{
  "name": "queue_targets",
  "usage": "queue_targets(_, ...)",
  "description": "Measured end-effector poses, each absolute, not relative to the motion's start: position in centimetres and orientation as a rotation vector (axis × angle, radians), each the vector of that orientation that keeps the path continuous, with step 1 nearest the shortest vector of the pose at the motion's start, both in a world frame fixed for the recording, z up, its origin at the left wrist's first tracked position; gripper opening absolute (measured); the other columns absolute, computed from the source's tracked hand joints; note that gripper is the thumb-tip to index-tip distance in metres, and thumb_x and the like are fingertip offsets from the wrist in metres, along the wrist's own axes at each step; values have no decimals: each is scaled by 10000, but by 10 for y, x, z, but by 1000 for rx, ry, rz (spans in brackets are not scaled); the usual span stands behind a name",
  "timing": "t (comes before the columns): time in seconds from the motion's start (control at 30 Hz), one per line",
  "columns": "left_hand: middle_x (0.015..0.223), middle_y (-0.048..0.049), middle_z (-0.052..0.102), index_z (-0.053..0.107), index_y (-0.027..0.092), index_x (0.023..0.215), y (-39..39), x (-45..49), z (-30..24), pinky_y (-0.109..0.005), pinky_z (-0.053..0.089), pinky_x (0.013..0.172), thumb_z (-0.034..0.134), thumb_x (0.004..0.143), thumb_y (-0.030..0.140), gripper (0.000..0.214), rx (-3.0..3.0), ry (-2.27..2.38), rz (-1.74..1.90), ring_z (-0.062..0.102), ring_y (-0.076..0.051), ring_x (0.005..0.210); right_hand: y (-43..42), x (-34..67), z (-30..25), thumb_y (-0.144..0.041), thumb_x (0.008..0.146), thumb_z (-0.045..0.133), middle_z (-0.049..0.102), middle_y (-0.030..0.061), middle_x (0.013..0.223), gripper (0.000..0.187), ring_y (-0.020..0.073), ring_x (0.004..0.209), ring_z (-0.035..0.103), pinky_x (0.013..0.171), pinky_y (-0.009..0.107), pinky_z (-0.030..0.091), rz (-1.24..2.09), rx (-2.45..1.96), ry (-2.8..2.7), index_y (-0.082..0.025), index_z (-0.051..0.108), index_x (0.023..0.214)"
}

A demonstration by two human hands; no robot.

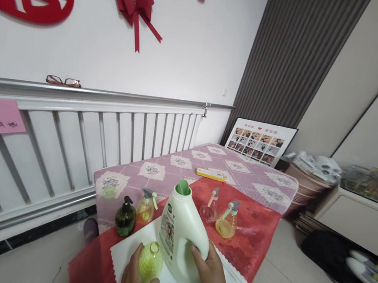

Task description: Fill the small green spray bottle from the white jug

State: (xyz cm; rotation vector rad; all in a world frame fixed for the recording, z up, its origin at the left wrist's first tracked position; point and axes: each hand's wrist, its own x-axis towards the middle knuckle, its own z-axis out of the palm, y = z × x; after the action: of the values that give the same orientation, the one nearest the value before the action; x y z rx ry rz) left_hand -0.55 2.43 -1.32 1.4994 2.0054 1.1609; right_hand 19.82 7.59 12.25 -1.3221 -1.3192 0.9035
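Observation:
My left hand (137, 275) is wrapped round a small ribbed, yellow-green bottle (150, 262) with an open neck and no spray head. My right hand (205, 261) grips the handle of a large pale green detergent jug (176, 233). The jug stands upright with its cap off, and a green spout shows in its mouth. A white scalloped mat (233, 279) lies beneath. Left of the jug are a dark green pump bottle (125, 217) and a clear spray bottle (146, 208). To its right are a pinkish clear spray bottle (209, 210) and one with yellow liquid (226, 224).
A red cloth (251, 225) lies over the purple patterned tablecloth (174, 172). Farther back is a yellow flat case (210, 174); a light green cap (109, 192) lies at the left. A white radiator (112, 135), a photo board (259, 142) and a pink basket (304, 186) stand around the table.

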Motion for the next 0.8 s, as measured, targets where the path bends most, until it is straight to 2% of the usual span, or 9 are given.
queue_targets(0.17,1518,-166,505,218,125,1496,22,-3,-10,-369,419,1153,639,625,248,974,1505,2052,1098,512,-290,1373,77,225,165,-552,673,737,791,83,923,493,292,826,706,696,362,566,903,-1340,-1349,-190,721,1008)
queue_targets(0.3,1516,-176,504,219,106,1488,23,-1,-12,-367,420,1147,624,621,235,966,1545,2072,1116,519,-292,1365,74,248,212,-534,654,745,680,-3,626,456,201,598,610,551,293,494,898,-1372,-1436,-189,723,951)
queue_targets(0.37,1516,-184,500,207,114,1484,23,0,-13,-382,421,1143,603,636,226,942,1540,2067,1137,523,-291,1360,74,258,234,-535,648,748,659,-18,606,446,174,551,572,520,276,466,896,-1404,-1492,-191,729,932)
queue_targets(0.47,1519,-191,493,190,125,1481,22,0,-15,-402,411,1151,598,657,247,927,1520,2044,1162,515,-293,1367,74,272,257,-542,661,756,734,12,739,468,189,610,623,547,278,492,952,-1426,-1610,-207,741,987)
queue_targets(0.63,1458,-194,556,241,113,1465,20,-1,-12,-404,450,1110,614,662,281,902,1447,2047,1124,569,-305,1305,75,289,270,-518,712,764,796,42,919,448,272,800,724,648,313,565,1145,-1392,-1803,-262,746,1079)
queue_targets(0.8,1494,-179,534,328,109,1440,18,-4,-5,-372,419,1144,631,650,282,863,1453,2025,1041,537,-292,1349,74,294,273,-514,759,708,789,41,879,312,290,838,730,687,311,559,1191,-1400,-1927,-277,765,953)
